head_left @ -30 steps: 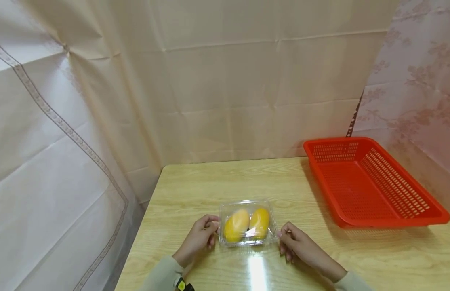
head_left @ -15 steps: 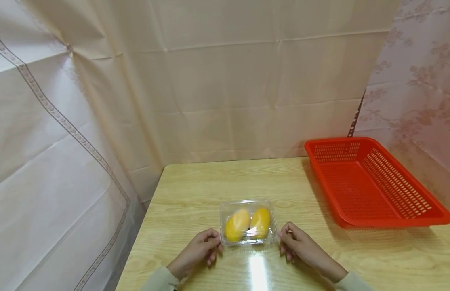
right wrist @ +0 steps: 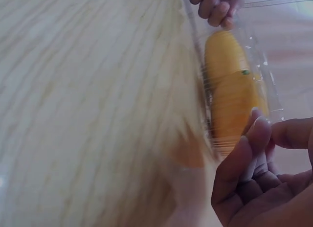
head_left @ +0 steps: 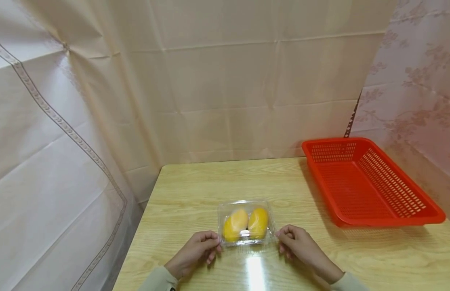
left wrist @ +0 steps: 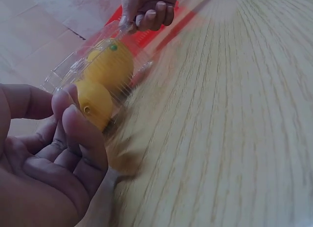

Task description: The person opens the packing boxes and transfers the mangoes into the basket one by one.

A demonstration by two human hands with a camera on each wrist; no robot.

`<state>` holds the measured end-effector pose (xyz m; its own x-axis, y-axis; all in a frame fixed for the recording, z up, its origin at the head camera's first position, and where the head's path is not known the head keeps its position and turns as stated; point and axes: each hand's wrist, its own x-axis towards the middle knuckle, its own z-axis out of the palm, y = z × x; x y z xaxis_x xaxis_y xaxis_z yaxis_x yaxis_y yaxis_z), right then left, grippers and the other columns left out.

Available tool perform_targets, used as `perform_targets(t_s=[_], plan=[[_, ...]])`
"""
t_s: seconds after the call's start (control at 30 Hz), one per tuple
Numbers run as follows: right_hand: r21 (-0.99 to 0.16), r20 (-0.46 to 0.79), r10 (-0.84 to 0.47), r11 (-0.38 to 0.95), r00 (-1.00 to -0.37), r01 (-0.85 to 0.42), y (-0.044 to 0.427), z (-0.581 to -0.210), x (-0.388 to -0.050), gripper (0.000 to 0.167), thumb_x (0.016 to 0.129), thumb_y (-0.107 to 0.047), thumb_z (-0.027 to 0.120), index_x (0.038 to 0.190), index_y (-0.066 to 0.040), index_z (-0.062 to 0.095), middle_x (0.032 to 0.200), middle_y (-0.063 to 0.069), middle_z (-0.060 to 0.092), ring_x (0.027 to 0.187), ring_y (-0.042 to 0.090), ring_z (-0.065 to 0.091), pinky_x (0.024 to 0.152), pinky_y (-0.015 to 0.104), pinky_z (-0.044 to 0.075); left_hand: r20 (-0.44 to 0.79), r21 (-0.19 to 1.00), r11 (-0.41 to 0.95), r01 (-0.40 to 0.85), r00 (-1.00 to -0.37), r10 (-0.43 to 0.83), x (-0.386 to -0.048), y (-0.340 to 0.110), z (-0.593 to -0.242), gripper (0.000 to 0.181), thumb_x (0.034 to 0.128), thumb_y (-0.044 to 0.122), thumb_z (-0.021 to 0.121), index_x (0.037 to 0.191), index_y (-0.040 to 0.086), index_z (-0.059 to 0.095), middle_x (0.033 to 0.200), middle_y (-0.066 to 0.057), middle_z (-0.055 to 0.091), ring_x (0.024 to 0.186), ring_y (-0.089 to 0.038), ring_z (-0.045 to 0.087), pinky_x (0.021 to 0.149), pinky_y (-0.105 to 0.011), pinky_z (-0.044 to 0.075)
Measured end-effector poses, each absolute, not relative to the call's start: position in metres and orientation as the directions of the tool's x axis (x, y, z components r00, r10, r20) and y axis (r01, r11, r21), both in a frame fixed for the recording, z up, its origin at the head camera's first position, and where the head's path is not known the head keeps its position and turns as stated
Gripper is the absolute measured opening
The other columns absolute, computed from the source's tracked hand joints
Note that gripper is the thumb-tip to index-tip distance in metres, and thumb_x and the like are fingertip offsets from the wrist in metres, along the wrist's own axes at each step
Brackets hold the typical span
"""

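A clear plastic box [head_left: 247, 206] with yellow mangoes [head_left: 258, 223] inside rests on the table, its lid down. At the box's near left corner, my left hand [head_left: 196, 251] pinches the rim between thumb and forefinger. My right hand [head_left: 305, 250] pinches the rim at the near right corner. The left wrist view has my left hand [left wrist: 58, 153] close up, fingertips at the box edge, the mangoes [left wrist: 110, 68] beyond. In the right wrist view, thumb and fingers of my right hand [right wrist: 264, 173] meet at the rim beside the mangoes [right wrist: 232, 100].
A red perforated plastic basket [head_left: 359, 194] stands at the right of the wooden table [head_left: 196, 186], with nothing in it. Pale cloth [head_left: 217, 89] hangs behind the table, and more cloth [head_left: 54, 161] hangs on the left.
My left hand has moved from the box's left side down to its near left corner. My right hand has stayed at the right corner, and the box has hardly shifted.
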<state>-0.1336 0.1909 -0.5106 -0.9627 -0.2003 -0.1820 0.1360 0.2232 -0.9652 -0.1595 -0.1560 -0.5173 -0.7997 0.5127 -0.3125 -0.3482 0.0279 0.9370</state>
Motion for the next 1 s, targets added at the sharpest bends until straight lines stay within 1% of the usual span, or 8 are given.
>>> perform_targets(t_s=[0.13, 0.23, 0.33, 0.43, 0.53, 0.67, 0.77, 1.0], plan=[[-0.952, -0.178, -0.212, 0.285, -0.961, 0.114, 0.191, -0.504, -0.133, 0.032, 0.104, -0.027, 0.063, 0.094, 0.004, 0.062, 0.069, 0.007, 0.062, 0.054, 0.012, 0.052, 0.048, 0.023, 0.046, -0.317, 0.938, 0.031, -0.346, -0.814, 0.487, -0.159, -0.153, -0.514, 0.017, 0.1030, 0.017, 0.063, 0.102, 0.001, 0.062, 0.089, -0.007, 0.067, 0.063, -0.010, 0.053, 0.055, -0.020, 0.047], [-0.924, -0.132, -0.235, 0.381, -0.963, 0.033, 0.194, -0.498, -0.133, 0.030, 0.103, -0.027, 0.065, 0.092, 0.000, 0.064, 0.069, 0.005, 0.064, 0.054, 0.012, 0.053, 0.048, 0.023, 0.046, -0.304, 0.945, 0.040, -0.326, -0.821, 0.483, -0.159, -0.150, -0.513, 0.019, 0.1030, 0.017, 0.063, 0.102, -0.002, 0.061, 0.088, -0.007, 0.066, 0.063, -0.010, 0.052, 0.054, -0.020, 0.047], [-0.820, 0.013, -0.268, 0.549, -0.963, -0.164, 0.198, -0.493, -0.133, 0.019, 0.100, -0.024, 0.070, 0.089, -0.008, 0.065, 0.070, -0.005, 0.063, 0.058, 0.005, 0.053, 0.052, 0.022, 0.046, -0.286, 0.952, 0.052, -0.301, -0.820, 0.496, -0.160, -0.147, -0.512, 0.020, 0.1030, 0.017, 0.063, 0.103, -0.004, 0.060, 0.087, -0.007, 0.064, 0.063, -0.010, 0.052, 0.054, -0.020, 0.046], [-0.638, 0.191, -0.287, 0.690, -0.939, -0.341, 0.198, -0.489, -0.132, 0.016, 0.095, -0.022, 0.076, 0.086, -0.020, 0.063, 0.069, -0.017, 0.056, 0.058, -0.003, 0.047, 0.054, 0.021, 0.043, -0.275, 0.957, 0.060, -0.285, -0.814, 0.512, -0.162, -0.147, -0.512, 0.019, 0.1031, 0.015, 0.062, 0.101, -0.004, 0.059, 0.086, -0.007, 0.062, 0.063, -0.010, 0.051, 0.053, -0.020, 0.046], [-0.493, 0.350, -0.358, 0.716, -0.866, -0.494, 0.188, -0.483, -0.132, 0.020, 0.091, -0.020, 0.080, 0.088, -0.025, 0.061, 0.070, -0.022, 0.051, 0.058, -0.006, 0.043, 0.052, 0.018, 0.040, -0.281, 0.954, 0.057, -0.293, -0.815, 0.507, -0.163, -0.148, -0.513, 0.015, 0.1030, 0.014, 0.060, 0.097, 0.000, 0.059, 0.083, -0.005, 0.062, 0.062, -0.010, 0.052, 0.053, -0.019, 0.046], [-0.299, 0.522, -0.524, 0.626, -0.672, -0.720, 0.165, -0.479, -0.138, 0.023, 0.086, -0.016, 0.084, 0.093, -0.023, 0.064, 0.075, -0.019, 0.057, 0.062, -0.007, 0.047, 0.053, 0.013, 0.040, -0.307, 0.942, 0.034, -0.333, -0.819, 0.485, -0.162, -0.150, -0.515, 0.012, 0.1020, 0.014, 0.059, 0.093, 0.006, 0.059, 0.081, -0.003, 0.063, 0.060, -0.009, 0.052, 0.052, -0.019, 0.045], [-0.176, 0.577, -0.597, 0.575, -0.557, -0.799, 0.146, -0.479, -0.143, 0.022, 0.084, -0.015, 0.085, 0.093, -0.021, 0.067, 0.078, -0.015, 0.063, 0.063, -0.007, 0.051, 0.055, 0.011, 0.042, -0.327, 0.932, 0.022, -0.362, -0.813, 0.483, -0.160, -0.152, -0.516, 0.012, 0.1021, 0.016, 0.060, 0.093, 0.008, 0.059, 0.083, -0.003, 0.064, 0.060, -0.009, 0.052, 0.053, -0.019, 0.045], [0.017, 0.518, -0.683, 0.609, -0.514, -0.793, 0.110, -0.478, -0.148, 0.018, 0.088, -0.022, 0.083, 0.101, -0.014, 0.072, 0.083, -0.009, 0.069, 0.064, 0.000, 0.058, 0.054, 0.016, 0.046, -0.297, 0.940, 0.025, -0.340, -0.780, 0.550, -0.161, -0.150, -0.517, 0.008, 0.1025, 0.012, 0.059, 0.096, 0.006, 0.058, 0.088, -0.004, 0.064, 0.064, -0.009, 0.052, 0.054, -0.019, 0.045]])
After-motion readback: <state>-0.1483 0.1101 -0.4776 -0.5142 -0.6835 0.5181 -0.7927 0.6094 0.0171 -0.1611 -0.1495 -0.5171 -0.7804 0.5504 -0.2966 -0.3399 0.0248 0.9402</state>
